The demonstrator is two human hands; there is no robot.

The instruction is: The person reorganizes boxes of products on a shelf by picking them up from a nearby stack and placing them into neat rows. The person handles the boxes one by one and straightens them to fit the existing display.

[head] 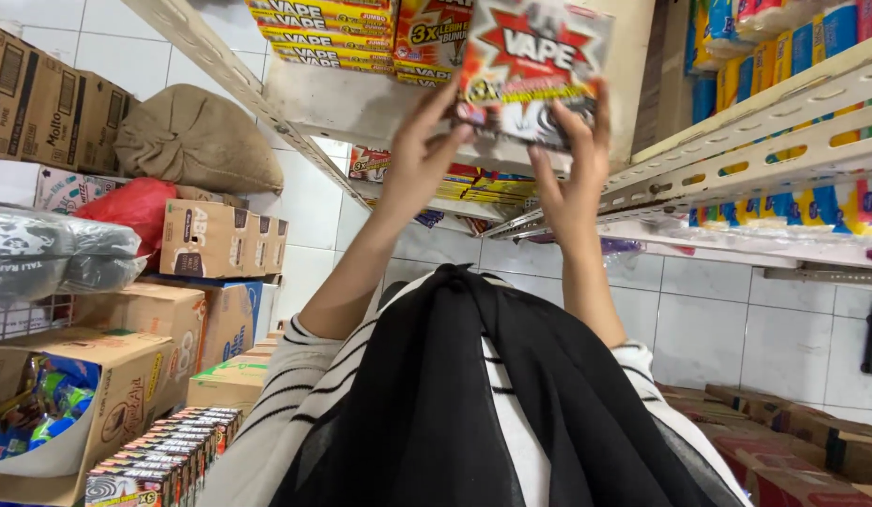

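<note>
nearest to the camera hangs a black scarf (473, 404) over a white top with thin black stripes (295, 394), and it covers the lower middle of the view. from under it both forearms rise up toward the shelves.

the left hand (419, 155) and the right hand (572, 169) hold together one flat red and yellow box (534, 75) with a star burst print and a dark coil picture on it. the left hand grips its lower left edge with the fingers closed on the side, and the right hand grips the lower right edge, fingers wrapped behind it. the box is lifted high, in front of the upper metal shelf (361, 113), just beside a stack of the same red and yellow boxes (328, 33) which lies on that shelf to the left.

more flat boxes lie on a lower shelf (483, 188) behind the hands. at the right a slotted metal rack (764, 141) carries blue and yellow packets (793, 47). at the left side stand brown cartons (41, 103), a burlap sack (196, 136) and a red plastic bag (131, 207). at the bottom left an open carton (126, 394) stands near a row of small boxes (163, 455). the wall behind is white tile (736, 319).
</note>
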